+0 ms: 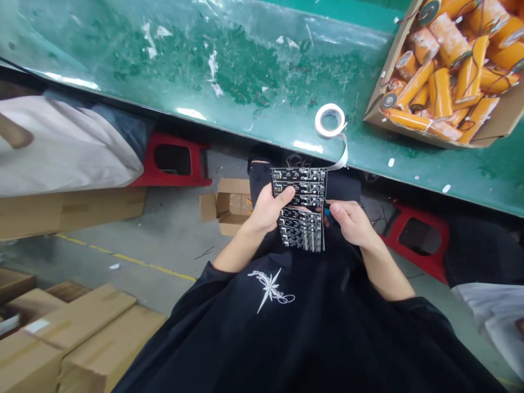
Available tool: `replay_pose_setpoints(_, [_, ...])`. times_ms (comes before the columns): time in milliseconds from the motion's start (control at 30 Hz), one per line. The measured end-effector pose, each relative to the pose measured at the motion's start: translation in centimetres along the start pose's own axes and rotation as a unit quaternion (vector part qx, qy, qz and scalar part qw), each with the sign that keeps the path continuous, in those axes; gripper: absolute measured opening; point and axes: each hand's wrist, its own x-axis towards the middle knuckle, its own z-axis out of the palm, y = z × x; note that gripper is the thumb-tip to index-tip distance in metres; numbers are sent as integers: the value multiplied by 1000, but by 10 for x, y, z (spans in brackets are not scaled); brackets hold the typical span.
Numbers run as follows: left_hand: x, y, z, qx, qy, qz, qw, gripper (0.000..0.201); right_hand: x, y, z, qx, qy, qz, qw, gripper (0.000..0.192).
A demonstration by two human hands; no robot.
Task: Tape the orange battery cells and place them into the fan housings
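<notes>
A black panel of small circuit boards (302, 207) is held over my lap, below the table's edge. My left hand (268, 210) grips its left side, thumb laid across the upper rows. My right hand (350, 221) holds the right edge at mid-height, fingers curled; something small and blue shows at its fingertips. The lower rows of the panel look bent apart from the upper ones. A roll of white tape (329, 120) stands on the green table (229, 82) just above the panel, its loose end hanging over the edge.
A cardboard box (497, 123) full of orange battery cells with wires sits at the table's right. Red stools (176, 158) stand under the table. A small open carton (229, 204) lies on the floor; bigger cartons (77, 333) are stacked at lower left. Another person's white garment (61, 142) is at left.
</notes>
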Motion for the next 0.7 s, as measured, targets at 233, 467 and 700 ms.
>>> replay_pose_setpoints(233, [2, 4, 7, -38, -24, -14, 999, 64, 4, -1, 3, 49, 28, -6, 998, 66])
replay_pose_setpoints(467, [2, 9, 1, -3, -70, -47, 996, 65, 0, 3, 5, 64, 50, 20, 996, 64])
replay_pose_setpoints(700, [6, 3, 2, -44, -83, -66, 993, 61, 1, 2, 3, 94, 44, -5, 995, 58])
